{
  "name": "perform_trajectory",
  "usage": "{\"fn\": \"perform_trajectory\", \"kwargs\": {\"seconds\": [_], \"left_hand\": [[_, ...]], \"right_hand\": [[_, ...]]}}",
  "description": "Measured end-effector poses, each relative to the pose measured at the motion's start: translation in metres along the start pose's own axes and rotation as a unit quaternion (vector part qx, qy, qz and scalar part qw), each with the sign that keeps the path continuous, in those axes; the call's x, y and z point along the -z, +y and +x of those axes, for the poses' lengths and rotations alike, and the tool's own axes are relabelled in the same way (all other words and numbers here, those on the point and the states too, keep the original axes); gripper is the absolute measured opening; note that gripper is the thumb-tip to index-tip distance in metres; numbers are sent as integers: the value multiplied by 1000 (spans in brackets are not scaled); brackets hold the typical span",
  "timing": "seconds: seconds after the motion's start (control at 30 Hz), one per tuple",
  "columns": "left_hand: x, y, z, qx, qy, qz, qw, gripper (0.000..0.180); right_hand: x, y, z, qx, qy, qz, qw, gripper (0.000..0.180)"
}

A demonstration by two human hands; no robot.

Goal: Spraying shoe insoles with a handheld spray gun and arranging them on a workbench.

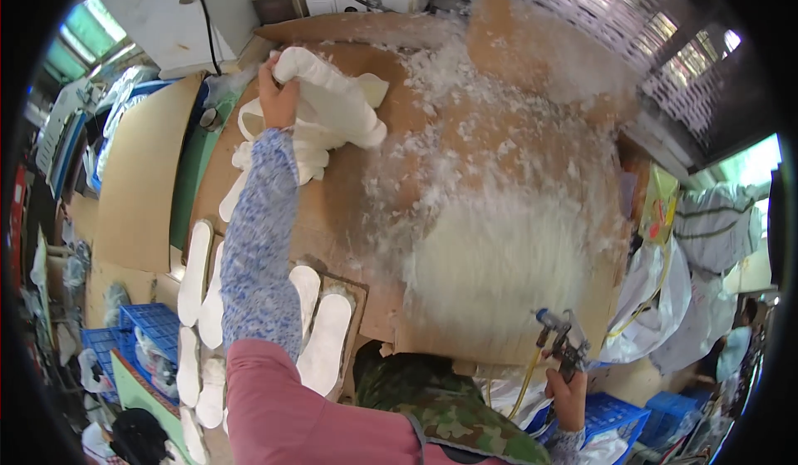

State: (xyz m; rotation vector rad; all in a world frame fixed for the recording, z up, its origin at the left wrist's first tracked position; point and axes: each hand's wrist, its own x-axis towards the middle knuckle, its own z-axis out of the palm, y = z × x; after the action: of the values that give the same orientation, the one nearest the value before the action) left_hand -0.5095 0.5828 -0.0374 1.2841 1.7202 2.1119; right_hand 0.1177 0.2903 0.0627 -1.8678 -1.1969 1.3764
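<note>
At the far left of the cardboard-covered table, my left hand (279,99) is closed on the end of a soft white shoe-shaped piece (337,95). Under and beside it lies a heap of similar white pieces (314,156). Low at the right, in front of the table edge, my right hand (568,397) grips the handle of a metal spray gun (568,344) with a blue fitting and a yellowish hose (527,382). Its trigger finger cannot be made out clearly. White insoles (195,274) lie in rows on the near left, some beside my left forearm.
Whitish dried residue (499,257) coats the middle and right of the cardboard (349,224). A perforated screen (615,33) stands behind. Blue crates (154,332) sit at lower left, another blue crate (615,415) at lower right. White plastic bags (657,299) hang at right.
</note>
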Motion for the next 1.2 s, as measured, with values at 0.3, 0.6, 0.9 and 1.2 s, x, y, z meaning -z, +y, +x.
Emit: {"fn": "perform_trajectory", "kwargs": {"seconds": [0.3,0.6,0.9,1.2], "left_hand": [[1,255,-44,47,-406,-34,912,57],[-10,102,-33,-74,-459,338,818,51],[-167,191,-203,94,-632,39,768,47],[-207,282,-257,72,-766,52,636,39]], "right_hand": [[37,9,12,65,-45,4,997,30],[77,54,-12,56,-4,69,996,36],[98,67,-28,51,71,83,993,8],[111,77,-39,28,73,143,987,27]]}}
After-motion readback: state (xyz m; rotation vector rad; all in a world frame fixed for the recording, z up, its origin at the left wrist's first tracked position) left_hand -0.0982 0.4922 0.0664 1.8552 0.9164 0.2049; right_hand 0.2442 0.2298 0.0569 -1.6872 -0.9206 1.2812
